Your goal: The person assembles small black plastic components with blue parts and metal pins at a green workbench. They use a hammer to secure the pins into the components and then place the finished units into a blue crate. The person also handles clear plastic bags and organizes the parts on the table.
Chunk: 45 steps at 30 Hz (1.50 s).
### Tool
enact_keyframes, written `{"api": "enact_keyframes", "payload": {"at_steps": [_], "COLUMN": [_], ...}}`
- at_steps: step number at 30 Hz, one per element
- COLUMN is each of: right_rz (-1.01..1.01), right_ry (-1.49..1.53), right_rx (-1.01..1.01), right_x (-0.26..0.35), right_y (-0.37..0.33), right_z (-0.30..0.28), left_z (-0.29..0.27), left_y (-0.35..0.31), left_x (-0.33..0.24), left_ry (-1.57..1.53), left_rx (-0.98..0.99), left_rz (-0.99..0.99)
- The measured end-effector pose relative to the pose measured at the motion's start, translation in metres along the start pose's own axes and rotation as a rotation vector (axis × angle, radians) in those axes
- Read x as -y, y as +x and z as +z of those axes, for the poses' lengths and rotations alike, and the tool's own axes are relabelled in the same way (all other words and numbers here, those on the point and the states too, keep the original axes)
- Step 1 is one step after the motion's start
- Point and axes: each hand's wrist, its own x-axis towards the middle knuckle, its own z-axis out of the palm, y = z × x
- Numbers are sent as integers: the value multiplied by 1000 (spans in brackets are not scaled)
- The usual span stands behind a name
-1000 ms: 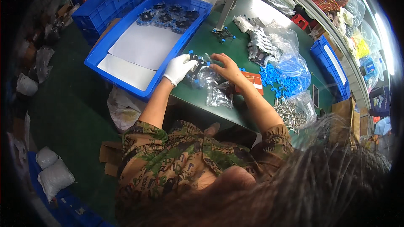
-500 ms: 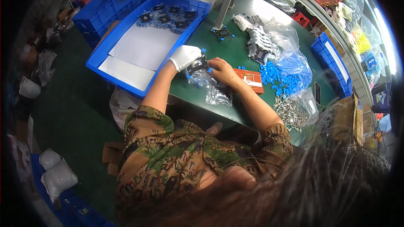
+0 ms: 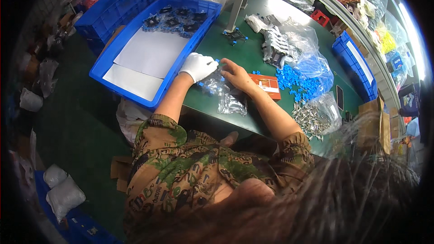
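My left hand (image 3: 197, 67), in a white glove, is closed on the near-left side of a bracket with blue corner pieces (image 3: 210, 84). The bracket looks clear and silvery now, and its outline blends with the clear plastic bags (image 3: 232, 103) beneath it. My bare right hand (image 3: 238, 77) has its fingers bent at the bracket's right edge, thumb and forefinger at a blue corner. What lies between those fingertips is too small to make out. A similar black bracket with blue corners (image 3: 235, 35) lies farther back on the green table (image 3: 212, 47).
To the left, a blue tray (image 3: 97, 72) holds white sheets and several black brackets. A red-orange box (image 3: 266, 86), a heap of small blue pieces (image 3: 294, 80), metal pins (image 3: 311, 119) and a phone (image 3: 340, 97) lie on the right. A metal post (image 3: 239, 7) rises behind.
The bracket has turned in my hands: its dark face showed before and its clear side shows now. My left glove has rolled over so its back faces up; my right fingers have shifted slightly.
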Motion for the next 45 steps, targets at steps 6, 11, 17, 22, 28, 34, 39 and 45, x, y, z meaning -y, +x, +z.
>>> {"api": "enact_keyframes", "payload": {"at_steps": [6, 11, 17, 22, 28, 34, 39, 45], "right_rz": [-18, -51, -233, -289, -52, 188, 204, 413], "right_ry": [-24, -74, -216, -401, -293, -553, -832, -1001], "right_rx": [-24, -44, -169, -256, -397, -498, -536, -522], "right_x": [-5, 4, 29, 58, 0, -109, -162, -193], "right_y": [0, 1, -12, -43, -81, -116, -86, 19], "right_z": [2, 1, -31, -103, -186, -274, -304, -313], "left_z": [-24, -42, -61, -59, -15, 36, 77, 107], "left_y": [6, 4, 12, 48, 155, 210, 221, 207], "left_x": [-21, -32, -45, -45, -26, -6, 12, 77], "left_ry": [16, -60, -82, -207, -61, -11, -68, -490], "left_rx": [64, 72, 72, -232, 211, 433, 446, 491], "left_rz": [-64, -142, -215, -142, -260, -440, -527, -568]}}
